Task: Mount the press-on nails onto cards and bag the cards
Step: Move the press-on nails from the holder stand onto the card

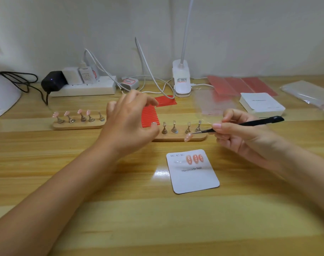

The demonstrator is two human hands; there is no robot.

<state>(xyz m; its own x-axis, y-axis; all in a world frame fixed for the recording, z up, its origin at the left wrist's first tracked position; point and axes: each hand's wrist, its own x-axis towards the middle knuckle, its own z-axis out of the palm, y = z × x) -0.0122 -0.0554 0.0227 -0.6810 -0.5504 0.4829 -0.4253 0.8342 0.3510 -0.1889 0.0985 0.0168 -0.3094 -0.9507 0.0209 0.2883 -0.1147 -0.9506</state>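
While the right hand point(236, 133) pinches a pair of black-handled tweezers point(246, 124) between thumb and curled fingers, the tweezers' metal tip holds a small pale pink press-on nail point(187, 137) just in front of the near wooden stand point(179, 138), a rounded strip of light wood carrying four small metal holders whose tops look bare. The left hand point(128, 122) hovers over the left end of that stand with fingers spread and loosely bent, gripping nothing; its thumb tip lies near a sheet of red adhesive strips point(150, 115) on the table behind. Nearer the person, on the striped light wooden table point(120, 218), lies a white rounded-corner card point(193, 179) printed "Handmade Nail", with small size marks along its top edge that read roughly "XS S M" beside tick boxes; three pink nails point(195, 158) sit side by side on its upper right part. To the left, well apart from the card, a second wooden stand point(78, 124) carries five metal holders, four of them topped with pink nails. Along the wall stand a white power strip point(83, 88) with a black adapter and white chargers plugged in, a white clip-on lamp point(181, 80) with a label too small to read, and a small white plug with a red-and-white sticker. To the right lie pink translucent sheets point(240, 85), a stack of white cards point(261, 106) with illegible print, and clear plastic bags point(307, 93).
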